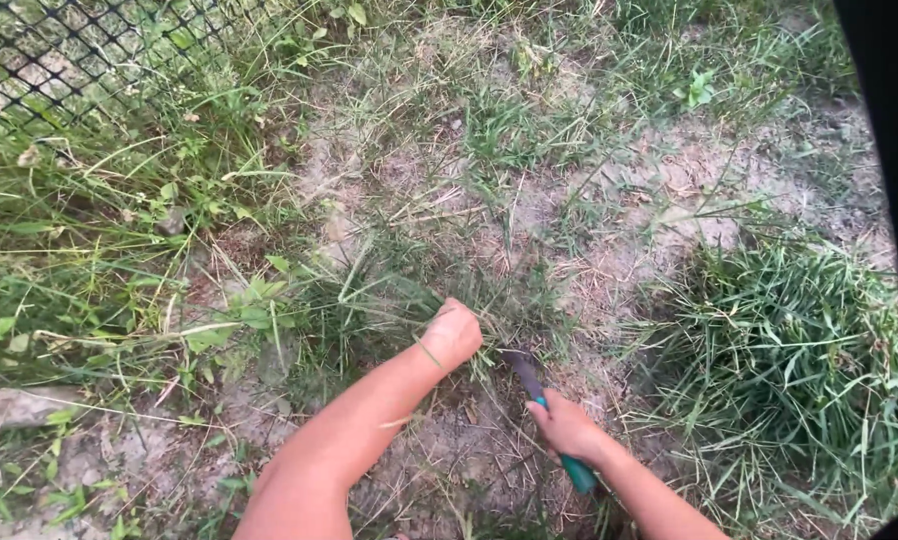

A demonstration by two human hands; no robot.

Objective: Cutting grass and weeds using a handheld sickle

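Left hand (pixel 453 335) is closed in a tight grip around a clump of grass (pixel 369 300) low near the dirt, and the right hand (pixel 567 428) is wrapped around the teal handle of a small sickle (pixel 539 395), blade right beside the clump's base. I'd say pull the grass taut and keep the blade low, angled away from that fist.

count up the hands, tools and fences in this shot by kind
hands: 2, left hand gripping a grass tuft, right hand
tools: 1, a green-handled blade tool in the right hand
wire fences: 1
total: 4
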